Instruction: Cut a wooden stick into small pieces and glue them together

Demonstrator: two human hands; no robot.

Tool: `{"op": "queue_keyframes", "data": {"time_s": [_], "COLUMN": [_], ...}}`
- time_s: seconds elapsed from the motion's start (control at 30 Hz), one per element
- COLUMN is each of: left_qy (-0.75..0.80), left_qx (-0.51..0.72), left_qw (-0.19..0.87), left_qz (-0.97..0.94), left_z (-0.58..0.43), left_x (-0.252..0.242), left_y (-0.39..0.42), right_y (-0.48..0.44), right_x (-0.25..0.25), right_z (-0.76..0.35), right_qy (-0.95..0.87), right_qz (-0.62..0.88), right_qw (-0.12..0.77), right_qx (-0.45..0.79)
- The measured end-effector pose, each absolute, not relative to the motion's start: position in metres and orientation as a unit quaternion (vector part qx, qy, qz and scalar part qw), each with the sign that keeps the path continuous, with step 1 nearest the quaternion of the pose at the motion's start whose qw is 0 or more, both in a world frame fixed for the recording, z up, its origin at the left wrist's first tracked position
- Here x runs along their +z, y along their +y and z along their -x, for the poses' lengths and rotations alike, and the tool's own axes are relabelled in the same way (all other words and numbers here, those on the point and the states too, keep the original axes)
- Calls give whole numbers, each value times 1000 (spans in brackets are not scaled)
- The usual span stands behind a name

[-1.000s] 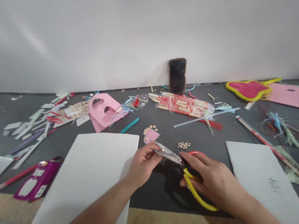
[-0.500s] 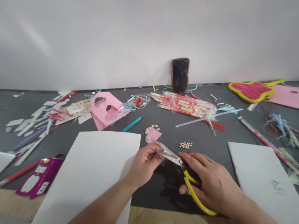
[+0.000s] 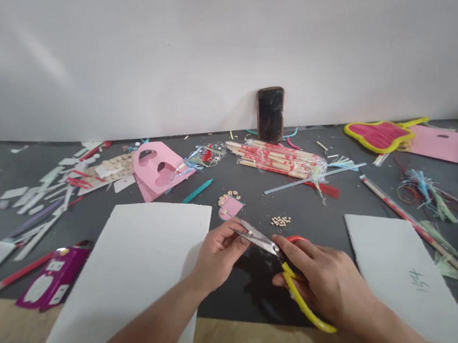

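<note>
Scissors [image 3: 276, 249] before you above the dark table [image 3: 235, 301], blades [image 3: 260, 240] parted around a small pale piece [image 3: 250, 232], your left hand [image 3: 217, 253] pinching that piece, fingertips together, your right hand [image 3: 325, 275] curled round the handles [image 3: 299, 301], pink heart [image 3: 232, 206] and pale beads [image 3: 280, 221] beyond.

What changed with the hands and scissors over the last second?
Nothing was visibly taken up or let go; only the view swayed slightly. The right hand still holds the scissors; the left hand stays at their blades, and the bead pile stays put.
</note>
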State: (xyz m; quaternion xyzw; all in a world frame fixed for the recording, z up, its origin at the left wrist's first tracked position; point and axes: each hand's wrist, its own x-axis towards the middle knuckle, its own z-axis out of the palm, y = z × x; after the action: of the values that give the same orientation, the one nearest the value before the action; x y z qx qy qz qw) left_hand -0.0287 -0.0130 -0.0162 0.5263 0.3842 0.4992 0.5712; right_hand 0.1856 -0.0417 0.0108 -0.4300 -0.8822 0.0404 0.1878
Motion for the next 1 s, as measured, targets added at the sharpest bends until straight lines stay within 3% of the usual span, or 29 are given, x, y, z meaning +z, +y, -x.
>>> {"op": "queue_keyframes", "data": {"time_s": [1.0], "left_qy": [381], "left_qx": [492], "left_qw": [537], "left_qz": [-570], "left_z": [33], "left_x": [-7], "left_y": [-13], "right_y": [-38], "right_x": [18], "right_z": [-181], "right_qy": [-867], "right_qz": [452], "right_qw": [185], "right_qx": [104]}}
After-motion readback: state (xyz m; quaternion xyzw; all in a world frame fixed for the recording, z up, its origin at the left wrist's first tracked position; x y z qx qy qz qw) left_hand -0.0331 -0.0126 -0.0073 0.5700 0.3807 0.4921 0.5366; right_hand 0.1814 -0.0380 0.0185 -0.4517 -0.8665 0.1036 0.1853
